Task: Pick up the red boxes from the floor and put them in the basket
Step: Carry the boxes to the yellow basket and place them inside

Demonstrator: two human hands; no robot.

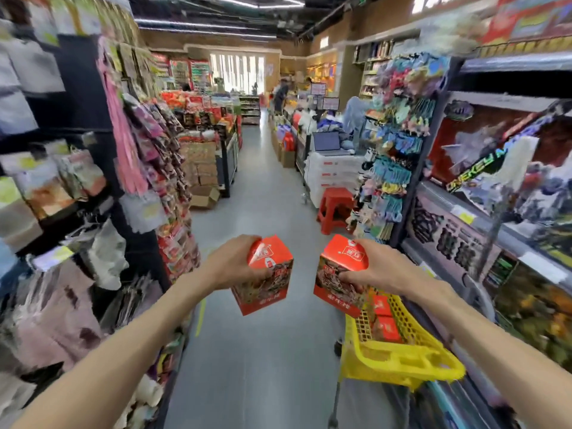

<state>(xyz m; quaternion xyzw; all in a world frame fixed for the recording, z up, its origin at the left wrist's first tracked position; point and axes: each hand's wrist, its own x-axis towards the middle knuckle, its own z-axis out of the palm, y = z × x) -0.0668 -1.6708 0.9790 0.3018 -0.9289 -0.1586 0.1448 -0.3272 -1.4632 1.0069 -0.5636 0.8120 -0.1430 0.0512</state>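
Note:
I hold two red boxes up in the air over a shop aisle. My left hand (230,263) grips one red box (266,286) by its top left side. My right hand (376,267) grips the other red box (340,274) from the right. A yellow basket (399,363) stands low on the right, just below and right of the right-hand box. More red boxes (385,328) lie inside the basket.
Shelves of hanging goods line the left side (93,212). A freezer and toy shelves run along the right (495,212). A red stool (335,209) and a cardboard box (204,196) stand further down the grey aisle floor (263,351). People stand far back.

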